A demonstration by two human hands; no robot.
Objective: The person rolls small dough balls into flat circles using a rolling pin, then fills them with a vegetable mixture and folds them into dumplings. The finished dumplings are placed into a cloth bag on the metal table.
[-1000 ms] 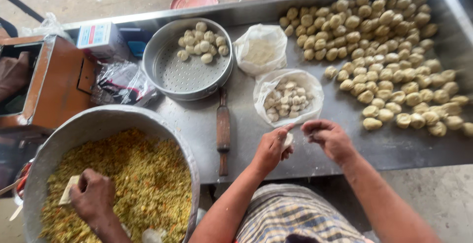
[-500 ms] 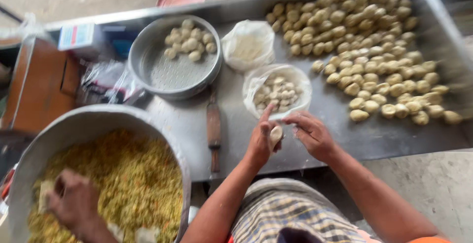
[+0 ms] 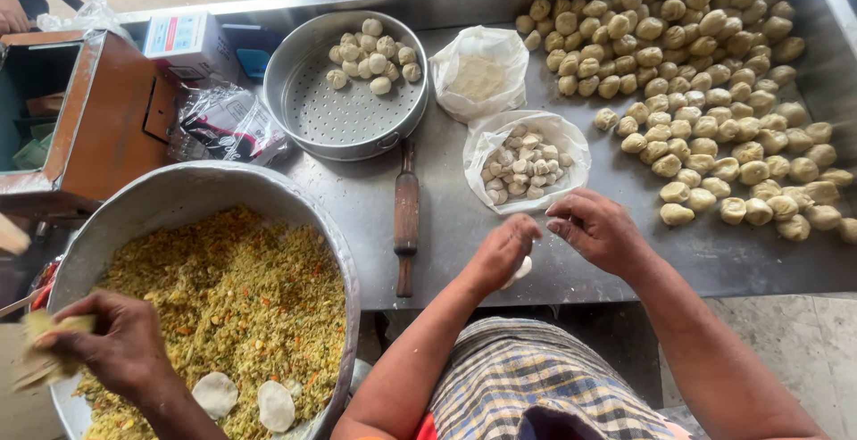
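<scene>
Both hands work over the bare steel table (image 3: 500,270): left hand (image 3: 502,254) curled shut around a small white dough piece (image 3: 521,269) peeking under its fingers, right hand (image 3: 600,230) just beside it, loosely cupped, fingertips pinched inward; whether they touch the dough, I cannot tell. Behind them, a plastic bag of dough lumps (image 3: 525,165). Left, another person's hand (image 3: 120,344) grips a filled wrapper (image 3: 49,351) over the big filling bowl (image 3: 214,181).

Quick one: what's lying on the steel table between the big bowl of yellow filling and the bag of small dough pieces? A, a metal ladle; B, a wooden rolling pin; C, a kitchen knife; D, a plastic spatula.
B: a wooden rolling pin lies lengthwise on the steel table, just below the perforated steamer tray.
</scene>
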